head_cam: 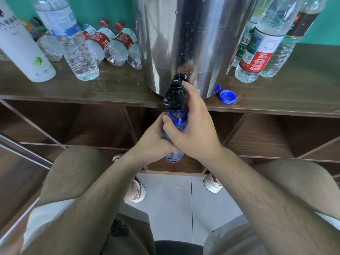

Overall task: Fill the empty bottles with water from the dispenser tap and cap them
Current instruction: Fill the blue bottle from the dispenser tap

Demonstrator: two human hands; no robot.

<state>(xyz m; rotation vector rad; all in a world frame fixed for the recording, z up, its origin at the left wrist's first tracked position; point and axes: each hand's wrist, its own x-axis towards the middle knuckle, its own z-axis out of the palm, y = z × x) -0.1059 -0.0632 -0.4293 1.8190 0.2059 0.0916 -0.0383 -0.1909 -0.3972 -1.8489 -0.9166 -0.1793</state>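
While the blue bottle [177, 120] sits under the black tap [174, 96]: left hand [152, 144] wraps its body; right hand [195, 129] clasps its neck.
Progress: filling looks underway, level unclear; blue cap [227, 96] lies beside the steel dispenser [184, 34].
Left to do: red-capped bottles [117, 46] lying nearby look empty.
Surface: wet wooden shelf top [110, 89].
Room: teal wall [110, 8], tiled floor [174, 199].
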